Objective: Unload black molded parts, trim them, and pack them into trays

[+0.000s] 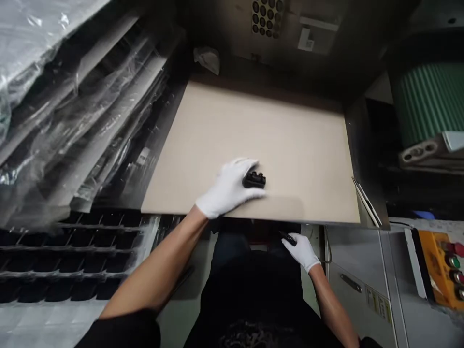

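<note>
My left hand (232, 187), in a white glove, is closed round a small black part with several round knobs on it (254, 180). It is over the front middle of a beige board (275, 140). My right hand (301, 251), also gloved in white, is below the board's front edge near my lap. Its fingers are wrapped round a slim black tool (289, 238) whose kind I cannot make out.
Plastic-wrapped trays (108, 111) are stacked at the left, above a tray of black compartments (72, 256). A thin flat tool (367, 203) lies by the board's right edge. An orange button box (440, 270) and a green ribbed block (433, 104) stand at the right.
</note>
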The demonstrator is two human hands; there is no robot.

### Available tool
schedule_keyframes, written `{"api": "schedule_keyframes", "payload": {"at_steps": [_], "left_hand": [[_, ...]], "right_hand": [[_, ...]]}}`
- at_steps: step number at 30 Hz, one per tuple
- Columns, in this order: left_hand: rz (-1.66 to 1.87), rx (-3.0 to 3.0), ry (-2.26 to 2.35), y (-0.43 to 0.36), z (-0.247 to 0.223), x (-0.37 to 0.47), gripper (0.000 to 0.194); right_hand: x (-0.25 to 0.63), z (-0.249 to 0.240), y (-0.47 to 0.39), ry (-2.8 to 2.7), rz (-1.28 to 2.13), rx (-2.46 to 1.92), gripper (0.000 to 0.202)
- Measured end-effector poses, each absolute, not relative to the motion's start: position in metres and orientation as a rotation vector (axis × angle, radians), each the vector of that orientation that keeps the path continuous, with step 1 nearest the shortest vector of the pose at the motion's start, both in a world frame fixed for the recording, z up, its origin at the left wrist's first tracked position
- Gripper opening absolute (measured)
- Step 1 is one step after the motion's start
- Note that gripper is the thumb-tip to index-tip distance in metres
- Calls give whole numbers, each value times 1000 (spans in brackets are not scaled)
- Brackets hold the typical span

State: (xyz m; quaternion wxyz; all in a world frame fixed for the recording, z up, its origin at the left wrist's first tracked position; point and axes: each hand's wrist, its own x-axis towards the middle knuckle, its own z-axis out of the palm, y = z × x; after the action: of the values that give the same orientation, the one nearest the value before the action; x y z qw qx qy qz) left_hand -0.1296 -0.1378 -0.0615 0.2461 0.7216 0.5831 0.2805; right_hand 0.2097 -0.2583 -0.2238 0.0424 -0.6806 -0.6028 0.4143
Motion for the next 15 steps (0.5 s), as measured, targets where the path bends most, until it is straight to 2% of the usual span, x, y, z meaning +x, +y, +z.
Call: {"api": "schedule_keyframes", "payload": {"at_steps": [2, 4, 9, 12, 15], "left_hand": [[790, 1963, 1539, -125, -70, -119, 44], [919, 1821, 1563, -138, -70, -115, 31], [1246, 1411, 1504, -270, -89, -94, 37], [1206, 1120, 1526, -343, -139, -80, 42], [1073, 799, 1620, -376, -198, -78, 48]], "right_hand": [[227, -226, -291, -1806, 1294, -2003, 32], [240, -223, -327, -1719, 1275, -2000, 39], [247, -211, -386, -1698, 1290, -2037, 48], [238, -199, -389, -1921, 1265, -2012, 49], [225, -183, -375, -2237, 1103, -1987, 51]]}}
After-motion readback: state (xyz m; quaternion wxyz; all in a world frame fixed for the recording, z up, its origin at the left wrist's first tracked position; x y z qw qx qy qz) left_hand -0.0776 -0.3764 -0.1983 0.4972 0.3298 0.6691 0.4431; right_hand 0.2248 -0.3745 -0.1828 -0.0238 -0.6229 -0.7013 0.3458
